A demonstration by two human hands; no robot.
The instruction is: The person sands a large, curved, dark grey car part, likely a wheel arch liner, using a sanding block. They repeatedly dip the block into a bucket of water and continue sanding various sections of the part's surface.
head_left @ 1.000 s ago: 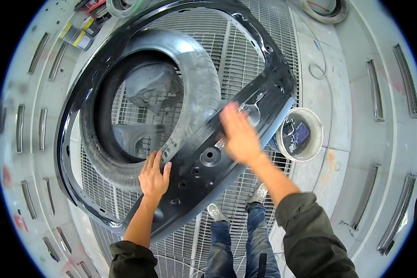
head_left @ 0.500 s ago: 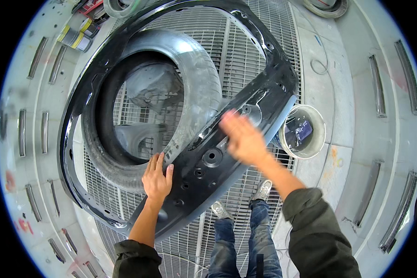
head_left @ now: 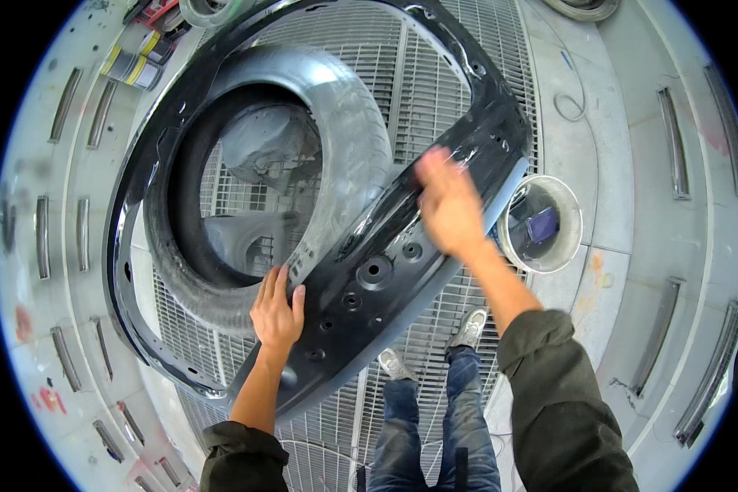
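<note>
A glossy black car tailgate panel (head_left: 389,316) with an open window frame lies across a grey, dusty tyre (head_left: 357,123). My left hand (head_left: 277,316) rests on the panel's inner edge beside the tyre, fingers stretched out and thumb apart. Over the panel's far right part is my right hand (head_left: 451,205), blurred by motion. Its fingertips look reddish and touch or hover close to the black surface; whether anything is under them cannot be made out. Wet-looking shiny streaks run along the panel near that hand.
A metal floor grating (head_left: 430,66) lies below. To the right stands a white bucket (head_left: 578,238) holding liquid and a dark blue block (head_left: 543,224). Paint cans (head_left: 131,67) stand far left. A thin hose (head_left: 582,82) runs along the right floor. My shoes (head_left: 470,328) are close to the panel.
My right hand has moved a little farther away and to the right along the panel, uncovering a round hole. My left hand stays at the inner edge.
</note>
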